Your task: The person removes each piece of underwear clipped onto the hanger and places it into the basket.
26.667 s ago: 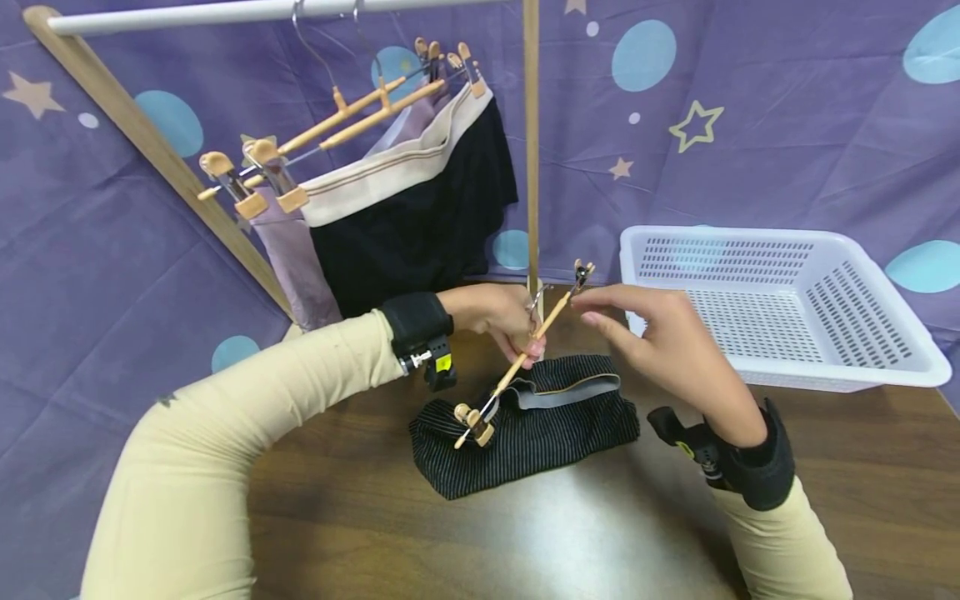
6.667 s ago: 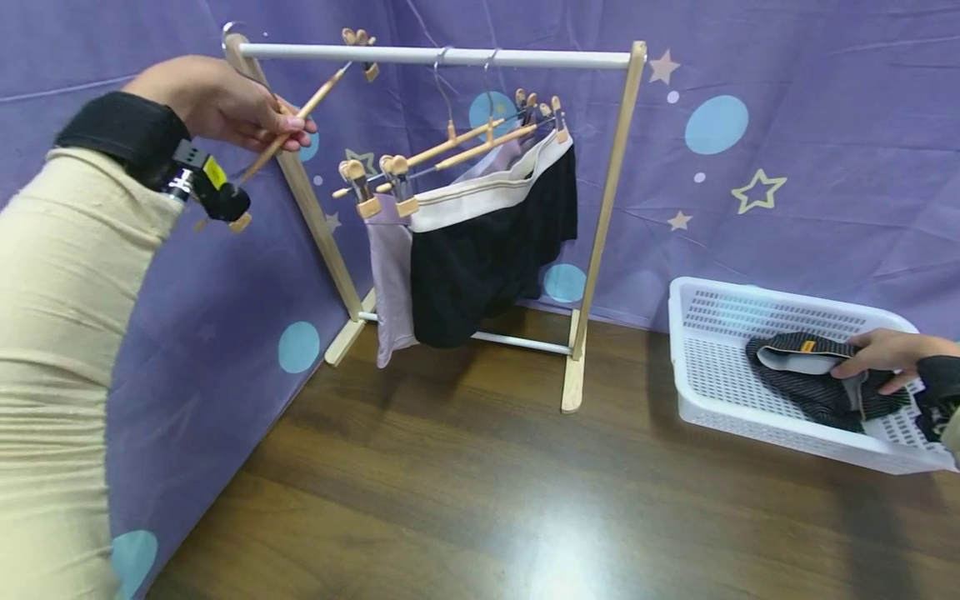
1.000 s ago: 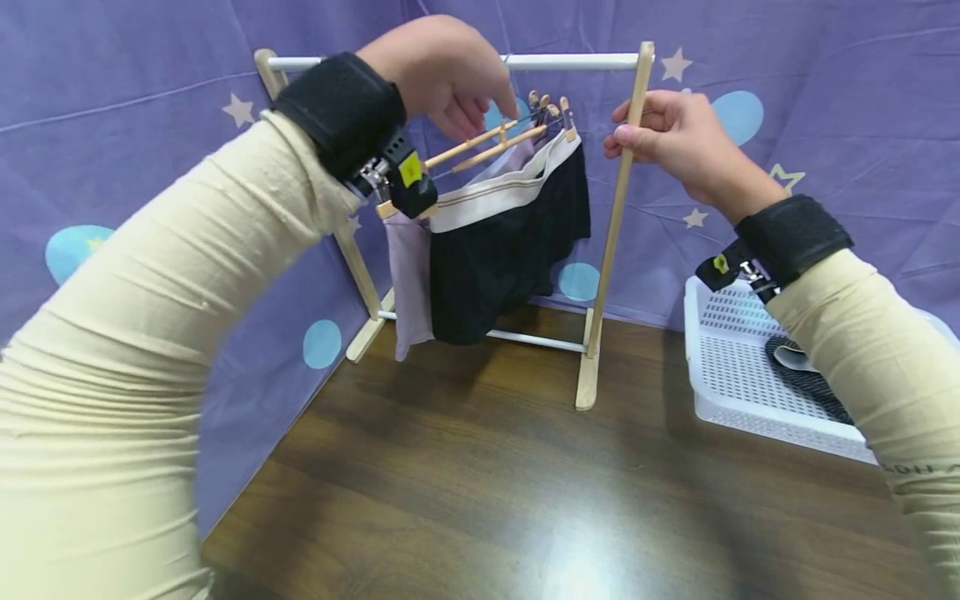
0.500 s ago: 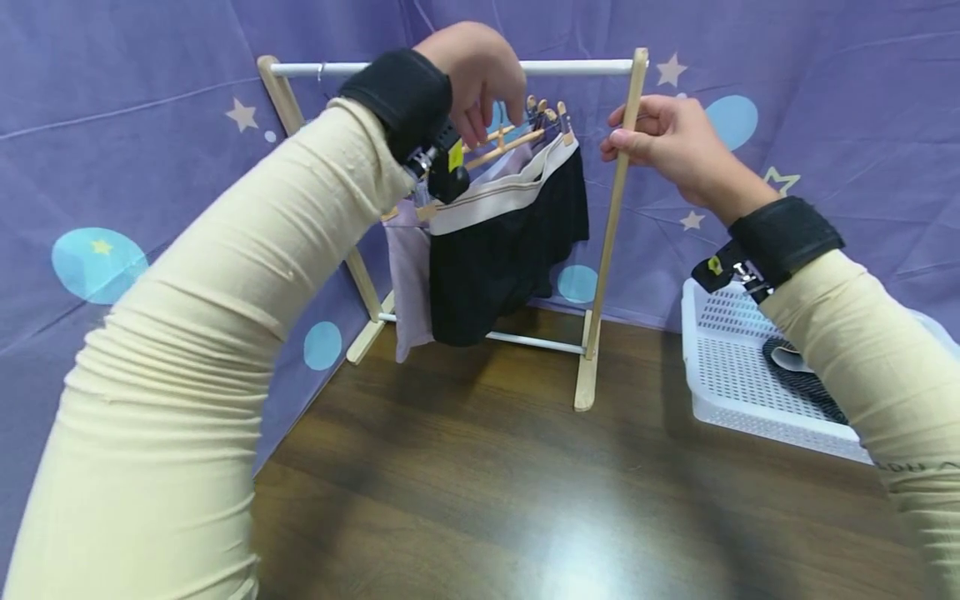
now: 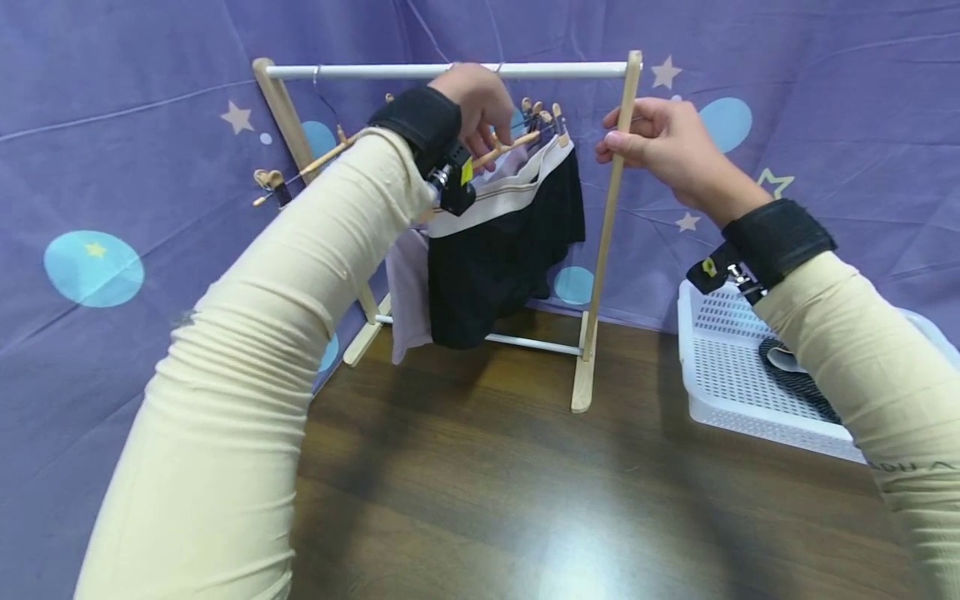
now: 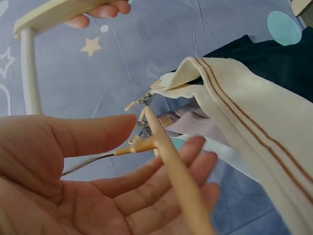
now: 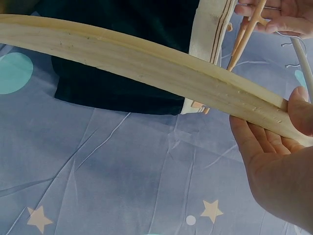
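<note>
My left hand [image 5: 480,108] is over the front clip hanger [image 5: 517,146] on the rack. In the left wrist view, that hanger's wooden bar [image 6: 181,181] crosses in front of my extended fingers, the thumb apart from them. From it hang black boxer briefs [image 5: 502,275] with a cream waistband, clipped at the ends. A lavender garment [image 5: 408,292] hangs just behind. My right hand [image 5: 660,142] grips the rack's right wooden post [image 5: 609,225] near the top, thumb in front and fingers behind. My left forearm hides part of the rack.
A bare clip hanger [image 5: 326,158] hangs at the left of the white rail [image 5: 360,72]. At right stands a white basket [image 5: 750,417] holding black striped underwear [image 5: 798,383], partly hidden by my right sleeve. Purple cloth [image 5: 187,50] backs the wooden table [image 5: 465,483].
My left hand has hung the bare hanger at left, then moved right and down to the front hanger. The striped underwear went from table to basket; my right hand left it and grips the post.
</note>
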`<state>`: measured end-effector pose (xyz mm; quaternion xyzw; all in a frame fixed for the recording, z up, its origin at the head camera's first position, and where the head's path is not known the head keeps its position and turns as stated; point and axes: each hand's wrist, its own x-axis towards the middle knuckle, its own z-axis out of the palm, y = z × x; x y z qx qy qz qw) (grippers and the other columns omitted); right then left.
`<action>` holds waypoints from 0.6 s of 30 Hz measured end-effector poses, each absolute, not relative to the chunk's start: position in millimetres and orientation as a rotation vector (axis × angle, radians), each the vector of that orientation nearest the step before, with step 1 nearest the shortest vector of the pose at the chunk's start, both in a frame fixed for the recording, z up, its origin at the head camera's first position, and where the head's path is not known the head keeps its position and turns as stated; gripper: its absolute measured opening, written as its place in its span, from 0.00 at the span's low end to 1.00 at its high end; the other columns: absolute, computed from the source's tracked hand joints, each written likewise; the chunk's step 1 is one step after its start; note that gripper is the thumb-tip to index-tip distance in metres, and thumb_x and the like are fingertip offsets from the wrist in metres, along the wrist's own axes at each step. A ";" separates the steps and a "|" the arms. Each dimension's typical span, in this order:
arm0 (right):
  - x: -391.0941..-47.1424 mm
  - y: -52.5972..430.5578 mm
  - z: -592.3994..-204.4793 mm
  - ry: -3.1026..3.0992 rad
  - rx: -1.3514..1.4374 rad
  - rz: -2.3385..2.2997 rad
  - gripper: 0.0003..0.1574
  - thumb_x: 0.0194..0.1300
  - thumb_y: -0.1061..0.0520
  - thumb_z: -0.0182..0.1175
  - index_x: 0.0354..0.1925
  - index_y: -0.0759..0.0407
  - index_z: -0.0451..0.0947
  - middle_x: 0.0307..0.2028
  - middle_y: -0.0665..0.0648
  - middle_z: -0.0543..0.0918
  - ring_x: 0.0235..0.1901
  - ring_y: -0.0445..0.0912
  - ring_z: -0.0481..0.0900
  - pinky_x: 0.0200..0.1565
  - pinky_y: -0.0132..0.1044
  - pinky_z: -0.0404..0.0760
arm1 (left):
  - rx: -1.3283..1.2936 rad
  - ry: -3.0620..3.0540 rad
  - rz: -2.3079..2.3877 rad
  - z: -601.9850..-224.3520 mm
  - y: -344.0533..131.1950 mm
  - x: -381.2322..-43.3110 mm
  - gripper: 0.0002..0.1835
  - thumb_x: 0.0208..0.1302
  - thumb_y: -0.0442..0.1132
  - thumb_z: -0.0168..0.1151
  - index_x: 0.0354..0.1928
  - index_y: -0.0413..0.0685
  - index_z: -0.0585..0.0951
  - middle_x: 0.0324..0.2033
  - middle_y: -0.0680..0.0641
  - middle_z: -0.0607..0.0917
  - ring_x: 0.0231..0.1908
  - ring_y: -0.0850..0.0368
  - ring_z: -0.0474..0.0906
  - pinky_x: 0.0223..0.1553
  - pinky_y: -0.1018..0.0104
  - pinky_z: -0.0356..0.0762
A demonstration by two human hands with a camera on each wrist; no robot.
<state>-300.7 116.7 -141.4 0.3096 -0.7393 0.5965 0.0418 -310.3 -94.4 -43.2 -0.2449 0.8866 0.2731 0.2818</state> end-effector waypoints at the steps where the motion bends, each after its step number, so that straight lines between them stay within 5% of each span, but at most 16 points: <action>1: -300.4 116.4 -141.1 -2.250 0.954 1.849 0.05 0.66 0.61 0.60 0.41 0.59 0.77 0.28 0.45 0.89 0.36 0.43 0.85 0.38 0.19 0.86 | -0.667 2.350 0.753 -43.6 -95.3 -312.1 0.26 0.77 0.43 0.41 0.74 0.59 0.53 0.37 0.38 0.85 0.21 0.48 0.80 0.22 0.61 0.84; 4: -299.2 116.1 -140.1 -2.230 0.969 1.882 0.05 0.65 0.61 0.61 0.40 0.59 0.77 0.28 0.46 0.89 0.36 0.45 0.85 0.38 0.18 0.85 | -0.686 2.313 0.807 -45.2 -96.9 -315.9 0.24 0.76 0.42 0.41 0.71 0.57 0.55 0.15 0.36 0.78 0.17 0.46 0.79 0.23 0.62 0.86; 13: -296.7 116.7 -138.9 -2.285 0.956 1.765 0.08 0.66 0.58 0.61 0.43 0.58 0.76 0.30 0.45 0.87 0.39 0.44 0.84 0.46 0.25 0.86 | -0.721 2.322 0.962 -50.4 -98.1 -315.6 0.07 0.75 0.38 0.46 0.50 0.46 0.69 0.12 0.39 0.78 0.15 0.51 0.78 0.17 0.65 0.81; 18: -296.2 115.9 -139.0 -2.279 0.957 1.769 0.08 0.66 0.59 0.60 0.43 0.59 0.76 0.30 0.46 0.87 0.39 0.44 0.84 0.45 0.24 0.86 | -0.709 2.336 0.986 -50.2 -100.4 -311.3 0.09 0.76 0.37 0.43 0.42 0.41 0.72 0.09 0.39 0.79 0.14 0.52 0.78 0.15 0.62 0.80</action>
